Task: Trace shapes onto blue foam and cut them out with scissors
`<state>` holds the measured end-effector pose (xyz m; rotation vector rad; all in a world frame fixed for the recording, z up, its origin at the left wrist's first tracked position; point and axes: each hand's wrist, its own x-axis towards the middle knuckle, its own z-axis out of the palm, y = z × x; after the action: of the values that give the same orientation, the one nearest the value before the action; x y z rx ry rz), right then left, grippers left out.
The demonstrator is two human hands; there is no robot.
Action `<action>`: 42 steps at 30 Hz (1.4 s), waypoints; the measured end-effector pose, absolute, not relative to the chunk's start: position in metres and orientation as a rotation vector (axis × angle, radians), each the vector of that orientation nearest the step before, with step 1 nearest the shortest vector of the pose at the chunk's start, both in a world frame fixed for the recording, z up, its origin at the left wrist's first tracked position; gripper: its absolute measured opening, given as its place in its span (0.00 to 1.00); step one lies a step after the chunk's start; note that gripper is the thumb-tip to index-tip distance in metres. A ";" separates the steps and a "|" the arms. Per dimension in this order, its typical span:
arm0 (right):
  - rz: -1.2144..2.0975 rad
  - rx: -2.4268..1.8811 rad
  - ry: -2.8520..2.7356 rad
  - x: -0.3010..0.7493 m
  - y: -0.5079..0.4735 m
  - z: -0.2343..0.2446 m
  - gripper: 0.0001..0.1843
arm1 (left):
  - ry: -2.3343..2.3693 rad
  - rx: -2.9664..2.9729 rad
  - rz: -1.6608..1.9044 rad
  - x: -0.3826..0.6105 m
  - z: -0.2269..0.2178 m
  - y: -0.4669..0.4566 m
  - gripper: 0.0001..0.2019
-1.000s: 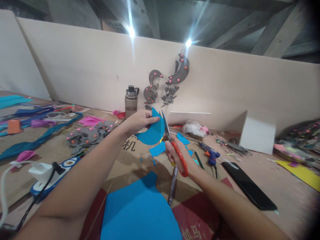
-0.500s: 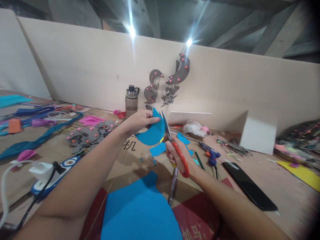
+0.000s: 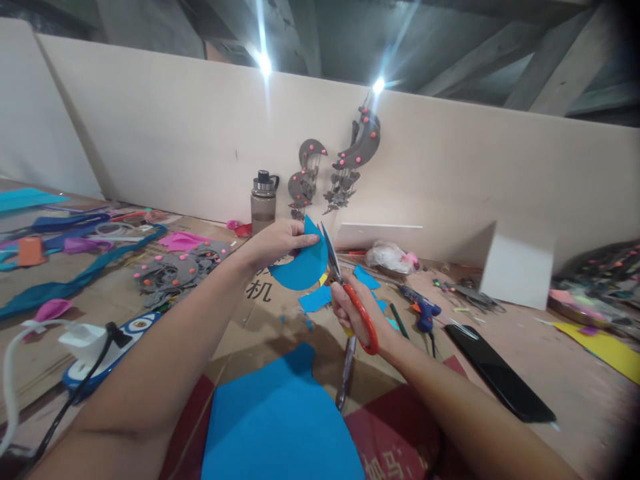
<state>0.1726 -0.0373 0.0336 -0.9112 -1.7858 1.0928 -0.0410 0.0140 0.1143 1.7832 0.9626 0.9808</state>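
Observation:
My left hand pinches a blue crescent-shaped felt piece held up above the table. My right hand grips red-handled scissors with fingers through the loops; the blades point up along the right edge of the felt piece. Below my arms lies a large blue felt sheet. Small blue offcuts lie on the cardboard under the scissors.
A water bottle stands at the wall beside grey moon-shaped hangings. A blue glue gun, a black phone and a pen lie to the right. Grey felt shapes, blue strips and a white power plug lie left.
The scissors and felt piece have barely shifted; the blades sit slightly further along the felt edge. Both arms stay in place.

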 end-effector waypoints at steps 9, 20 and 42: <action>1.268 -0.776 -1.731 0.169 -0.041 0.036 0.20 | 0.990 1.825 0.987 -0.041 0.111 0.017 0.21; 1.224 -0.829 -1.720 0.171 -0.039 0.032 0.20 | 0.970 1.807 0.966 -0.039 0.114 0.012 0.18; 1.106 -0.894 -1.796 0.173 -0.038 0.033 0.20 | 0.914 1.832 0.956 -0.047 0.111 0.020 0.19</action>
<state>0.1734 -0.0381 0.0327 -0.8943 -1.7963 1.1059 -0.0466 0.0202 0.1112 1.8316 0.9144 0.9558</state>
